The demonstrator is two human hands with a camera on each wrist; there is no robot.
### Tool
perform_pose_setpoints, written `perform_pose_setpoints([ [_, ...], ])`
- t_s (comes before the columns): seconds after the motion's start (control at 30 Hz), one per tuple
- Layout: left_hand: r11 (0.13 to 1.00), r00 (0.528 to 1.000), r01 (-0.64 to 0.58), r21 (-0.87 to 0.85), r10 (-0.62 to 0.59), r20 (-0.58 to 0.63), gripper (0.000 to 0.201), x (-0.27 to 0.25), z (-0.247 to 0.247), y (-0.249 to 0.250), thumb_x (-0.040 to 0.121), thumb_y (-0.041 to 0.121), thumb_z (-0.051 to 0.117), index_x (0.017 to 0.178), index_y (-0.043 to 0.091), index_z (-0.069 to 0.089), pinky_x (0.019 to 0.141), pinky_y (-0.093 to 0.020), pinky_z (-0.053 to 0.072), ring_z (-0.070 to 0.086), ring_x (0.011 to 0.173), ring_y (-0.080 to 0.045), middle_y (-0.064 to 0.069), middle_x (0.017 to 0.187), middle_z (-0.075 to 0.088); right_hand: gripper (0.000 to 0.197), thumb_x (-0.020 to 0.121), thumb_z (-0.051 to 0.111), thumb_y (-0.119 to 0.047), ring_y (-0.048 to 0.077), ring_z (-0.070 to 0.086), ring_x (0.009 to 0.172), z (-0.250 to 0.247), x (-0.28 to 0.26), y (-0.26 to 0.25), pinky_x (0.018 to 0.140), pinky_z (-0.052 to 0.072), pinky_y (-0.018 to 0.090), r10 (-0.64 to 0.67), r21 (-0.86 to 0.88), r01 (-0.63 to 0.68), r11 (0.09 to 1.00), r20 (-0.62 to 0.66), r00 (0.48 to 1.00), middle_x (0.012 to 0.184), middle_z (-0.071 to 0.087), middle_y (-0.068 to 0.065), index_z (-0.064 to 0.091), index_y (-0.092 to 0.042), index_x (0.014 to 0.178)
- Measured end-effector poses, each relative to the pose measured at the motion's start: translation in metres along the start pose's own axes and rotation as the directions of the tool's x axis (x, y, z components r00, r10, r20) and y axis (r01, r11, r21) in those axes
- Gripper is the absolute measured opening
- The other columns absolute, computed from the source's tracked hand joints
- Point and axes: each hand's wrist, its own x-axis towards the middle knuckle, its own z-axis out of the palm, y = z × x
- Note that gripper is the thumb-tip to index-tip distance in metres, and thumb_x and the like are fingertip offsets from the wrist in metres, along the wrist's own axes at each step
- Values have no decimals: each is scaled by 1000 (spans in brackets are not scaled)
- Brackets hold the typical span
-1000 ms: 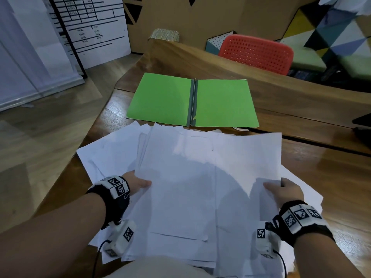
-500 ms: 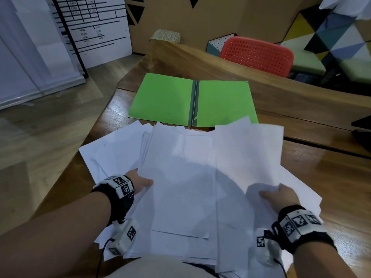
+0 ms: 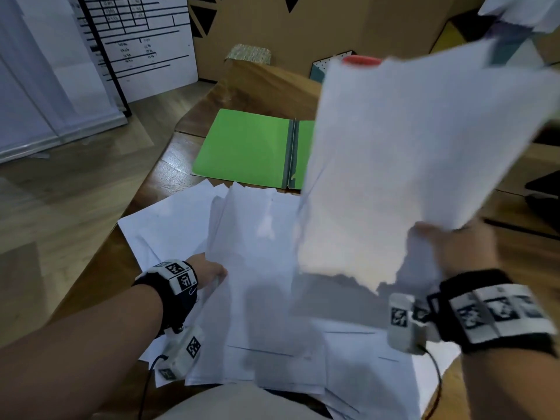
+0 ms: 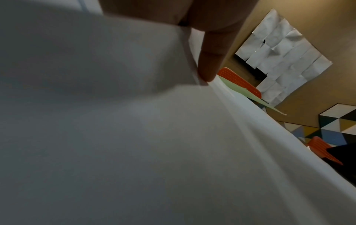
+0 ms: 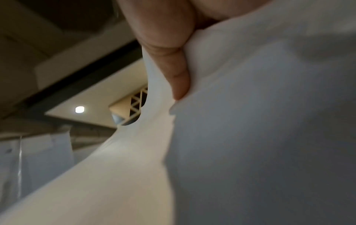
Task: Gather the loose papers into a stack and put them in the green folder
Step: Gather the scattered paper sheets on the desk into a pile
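Note:
Loose white papers lie spread on the wooden table in front of me. My right hand grips a bunch of sheets and holds them raised and tilted above the table; the right wrist view shows the thumb pressed on that paper. My left hand holds the left edge of the papers still lying flat, with one finger on a sheet in the left wrist view. The green folder lies open beyond the papers, its right half hidden by the raised sheets.
The table runs away from me, its left edge close to the papers, with wood floor beyond. A red chair peeks over the raised sheets. A whiteboard stands at the back left.
My right hand has lifted a bunch of sheets up off the pile, and they now cover the folder's right half. The left hand has stayed at the pile's left edge.

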Motion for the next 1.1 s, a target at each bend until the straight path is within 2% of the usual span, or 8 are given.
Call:
perform_pose_setpoints([
  [0.17,974,998,57,-219,-52,29,71,-1,-1,-1,88,42,53,144,4,29,112,-40,24,28,140,-32,-15,154,25,27,76,68,-8,24,62,94,89,-48,46,74,40,26,80,-106,-48,993,322,944,95,64,12,58,-2,101],
  [0.3,977,998,25,-212,-11,68,71,4,-3,-10,73,48,69,129,7,52,106,-40,38,52,121,-32,-15,134,55,37,87,61,-19,21,53,99,121,-74,67,81,38,24,112,-288,70,955,571,813,115,57,9,51,-11,122],
  [0.43,980,998,17,-199,-4,62,53,13,-3,-19,77,20,73,124,4,57,100,-41,44,57,115,-34,-16,126,61,60,82,63,-36,36,49,122,106,-46,75,104,40,38,260,-469,-116,876,256,931,136,47,17,45,-15,136],
  [0.57,978,999,25,-206,-15,47,50,15,-3,-21,76,17,74,121,2,58,101,-48,44,57,114,-36,-16,121,62,78,75,62,-54,36,50,120,93,-31,84,101,43,42,419,-582,-220,783,233,878,135,48,15,42,-11,136],
  [0.7,979,999,16,-201,-8,42,51,16,-1,-18,78,16,72,124,1,56,103,-46,43,56,116,-36,-19,126,60,50,78,63,-36,34,60,109,85,-21,87,98,47,42,371,-481,-208,851,272,888,122,63,15,62,-7,119],
  [0.83,980,1000,15,-199,-12,16,50,14,1,-16,79,13,71,124,-1,55,104,-45,42,55,117,-37,-21,128,59,49,83,61,-27,35,56,115,65,-13,90,100,44,39,412,-473,-292,831,170,895,128,59,17,57,-2,124],
  [0.97,988,1000,8,-156,-5,17,50,13,2,-13,81,15,68,126,-1,53,104,-40,41,53,120,-35,-20,132,56,37,79,61,-12,34,60,94,64,-20,91,84,51,37,355,-376,-270,886,177,918,107,64,18,59,2,113],
  [1.1,993,1000,1,-121,2,25,49,12,2,-12,83,16,67,127,1,52,103,-38,40,52,122,-34,-19,133,55,51,79,61,-6,31,55,85,48,-20,94,73,44,34,379,-126,-373,919,24,925,99,55,14,44,-9,127],
])
